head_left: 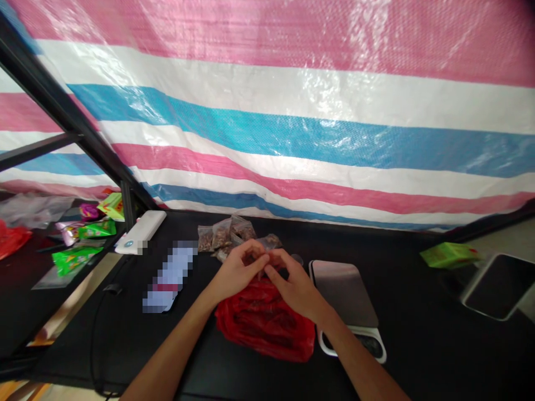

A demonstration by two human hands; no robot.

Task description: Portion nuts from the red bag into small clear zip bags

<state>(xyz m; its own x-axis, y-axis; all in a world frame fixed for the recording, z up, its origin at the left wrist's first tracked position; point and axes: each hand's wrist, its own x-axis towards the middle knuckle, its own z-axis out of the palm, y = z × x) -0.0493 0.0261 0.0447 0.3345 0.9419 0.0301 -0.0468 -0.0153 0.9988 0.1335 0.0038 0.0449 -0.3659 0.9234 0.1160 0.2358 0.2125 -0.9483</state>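
Observation:
Fingertips of my left hand (242,269) and my right hand (295,285) meet in a pinch, both closed. What they pinch is mostly hidden; a small clear, shiny bit shows below the fingers. Directly beneath them lies a crumpled red plastic bag (267,326), its mouth open and its inside dark. Behind my hands several small clear zip bags (221,234) filled with brown bits are piled together. To the right of the red bag is a kitchen scale (345,292) with a metal plate and white body, partly covered by my right forearm.
A phone (169,278) with a lit, blurred screen lies left, near a white device (142,231). Farther left are green snack packets (77,257) and a red bag (12,238). A green box (449,255) and a dark-screened device (499,287) stand right. Striped sheeting (292,133) hangs behind.

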